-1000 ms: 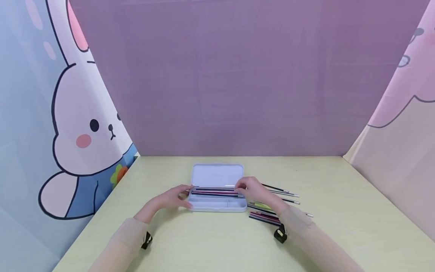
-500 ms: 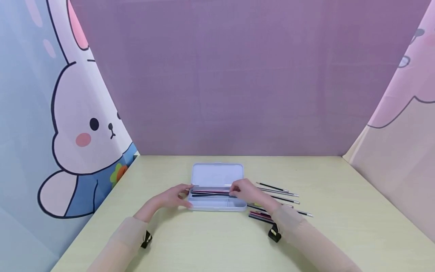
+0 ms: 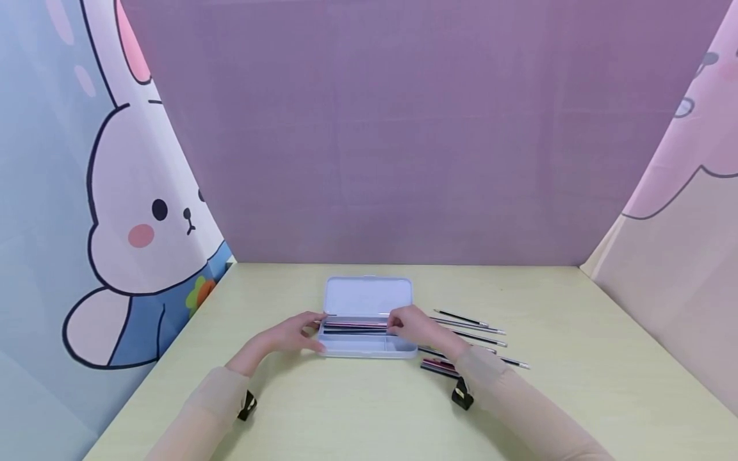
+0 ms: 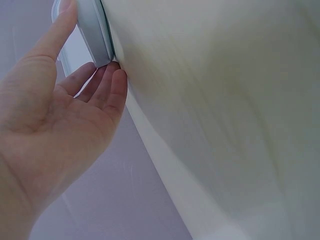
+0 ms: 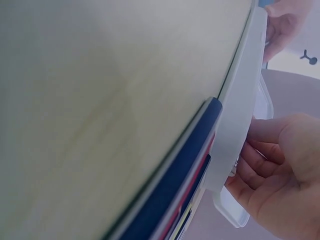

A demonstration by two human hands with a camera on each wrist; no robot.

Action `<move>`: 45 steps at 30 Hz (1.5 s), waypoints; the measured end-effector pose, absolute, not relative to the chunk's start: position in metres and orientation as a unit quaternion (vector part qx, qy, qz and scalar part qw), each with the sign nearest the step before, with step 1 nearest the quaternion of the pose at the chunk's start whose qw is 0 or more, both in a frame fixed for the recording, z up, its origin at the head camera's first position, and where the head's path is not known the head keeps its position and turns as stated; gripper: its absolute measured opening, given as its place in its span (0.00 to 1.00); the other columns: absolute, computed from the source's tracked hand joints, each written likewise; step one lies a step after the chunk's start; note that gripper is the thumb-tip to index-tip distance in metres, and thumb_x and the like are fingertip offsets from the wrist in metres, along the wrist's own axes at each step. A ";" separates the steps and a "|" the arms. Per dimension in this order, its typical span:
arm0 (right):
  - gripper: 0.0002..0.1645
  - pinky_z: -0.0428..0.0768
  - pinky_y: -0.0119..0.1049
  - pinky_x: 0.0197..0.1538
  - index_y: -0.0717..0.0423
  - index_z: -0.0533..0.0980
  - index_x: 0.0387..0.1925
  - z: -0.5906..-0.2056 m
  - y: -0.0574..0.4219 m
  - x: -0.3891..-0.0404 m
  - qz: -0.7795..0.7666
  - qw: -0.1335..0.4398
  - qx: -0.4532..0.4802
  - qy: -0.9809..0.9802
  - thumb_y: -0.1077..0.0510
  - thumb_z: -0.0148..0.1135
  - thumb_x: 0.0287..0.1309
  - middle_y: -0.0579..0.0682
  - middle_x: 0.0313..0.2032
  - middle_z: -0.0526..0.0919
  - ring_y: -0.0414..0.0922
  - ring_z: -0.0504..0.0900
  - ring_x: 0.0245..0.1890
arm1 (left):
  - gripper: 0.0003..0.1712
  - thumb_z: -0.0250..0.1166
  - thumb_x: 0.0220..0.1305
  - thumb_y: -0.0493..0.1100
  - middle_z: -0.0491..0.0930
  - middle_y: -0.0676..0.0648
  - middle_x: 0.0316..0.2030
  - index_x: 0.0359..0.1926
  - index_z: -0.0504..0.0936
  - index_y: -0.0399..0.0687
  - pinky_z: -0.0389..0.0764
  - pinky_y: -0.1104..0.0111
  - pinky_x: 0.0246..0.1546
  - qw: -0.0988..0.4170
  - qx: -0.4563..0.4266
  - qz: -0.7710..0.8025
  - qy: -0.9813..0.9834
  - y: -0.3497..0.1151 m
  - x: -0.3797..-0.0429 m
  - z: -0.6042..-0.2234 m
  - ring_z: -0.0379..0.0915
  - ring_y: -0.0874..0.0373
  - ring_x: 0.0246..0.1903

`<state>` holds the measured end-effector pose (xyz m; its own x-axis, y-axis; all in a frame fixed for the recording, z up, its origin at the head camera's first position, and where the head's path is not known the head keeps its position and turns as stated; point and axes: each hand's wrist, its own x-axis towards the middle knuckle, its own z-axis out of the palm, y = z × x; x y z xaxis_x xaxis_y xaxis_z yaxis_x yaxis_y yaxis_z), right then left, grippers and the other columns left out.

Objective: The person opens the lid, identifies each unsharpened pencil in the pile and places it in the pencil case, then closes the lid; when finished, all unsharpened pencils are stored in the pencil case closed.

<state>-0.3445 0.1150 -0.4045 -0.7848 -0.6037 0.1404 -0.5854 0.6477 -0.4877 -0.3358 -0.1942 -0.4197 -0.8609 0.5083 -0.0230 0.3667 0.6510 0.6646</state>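
Note:
A white pencil case [image 3: 353, 346] stands on the table with its lid [image 3: 369, 296] raised at the back. Several dark and reddish pencils [image 3: 354, 331] lie in its long rear compartment. My left hand [image 3: 293, 333] holds the case's left end, thumb at the near corner and fingers farther back; the left wrist view shows the fingertips against the end wall [image 4: 95, 40]. Over the right part of the rear compartment, my right hand [image 3: 410, 323] has its fingertips pinched at the end of a dark pencil, mostly hidden by the hand. A silvery end [image 5: 235, 167] shows under those fingers in the right wrist view.
Right of the case, several loose pencils [image 3: 478, 337] with white ends lie on the table [image 3: 369, 410]. Nearer me is a bundle of dark and red pencils [image 3: 439, 367], partly under my right forearm. A purple cloth [image 3: 369, 141] hangs behind the table.
My right hand has shifted left and slightly toward me along the rear compartment. The dark pencil, tilted half a second ago, now lies nearly parallel to the others. My left hand stays put.

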 end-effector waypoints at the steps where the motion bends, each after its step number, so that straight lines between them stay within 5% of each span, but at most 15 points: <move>1: 0.04 0.76 0.27 0.31 0.60 0.79 0.29 -0.404 0.114 -0.344 -0.262 0.018 -0.326 0.908 0.66 0.59 0.58 0.47 0.27 0.82 0.37 0.74 0.26 | 0.46 0.72 0.51 0.48 0.66 0.34 0.62 0.66 0.61 0.34 0.75 0.53 0.55 0.105 0.243 0.342 0.902 -0.194 -0.336 -0.420 0.67 0.41 0.57; 21: 0.04 0.77 0.31 0.34 0.56 0.80 0.28 -0.407 0.106 -0.345 -0.202 -0.011 -0.309 0.929 0.64 0.62 0.57 0.45 0.28 0.76 0.39 0.72 0.28 | 0.46 0.71 0.52 0.49 0.66 0.35 0.62 0.67 0.60 0.35 0.75 0.54 0.56 0.107 0.236 0.344 0.903 -0.195 -0.335 -0.422 0.66 0.42 0.57; 37: 0.04 0.78 0.31 0.35 0.57 0.80 0.34 -0.397 0.120 -0.345 -0.274 -0.001 -0.277 0.921 0.62 0.62 0.57 0.45 0.30 0.80 0.38 0.76 0.31 | 0.46 0.71 0.52 0.47 0.66 0.33 0.60 0.66 0.61 0.32 0.74 0.53 0.56 0.102 0.250 0.339 0.901 -0.193 -0.333 -0.417 0.67 0.40 0.57; 45: 0.07 0.78 0.30 0.36 0.61 0.80 0.38 -0.390 0.136 -0.340 -0.308 -0.042 -0.279 0.909 0.63 0.61 0.58 0.47 0.32 0.83 0.40 0.77 0.33 | 0.46 0.71 0.52 0.49 0.67 0.34 0.61 0.67 0.61 0.34 0.75 0.54 0.56 0.104 0.244 0.337 0.903 -0.192 -0.333 -0.416 0.67 0.42 0.57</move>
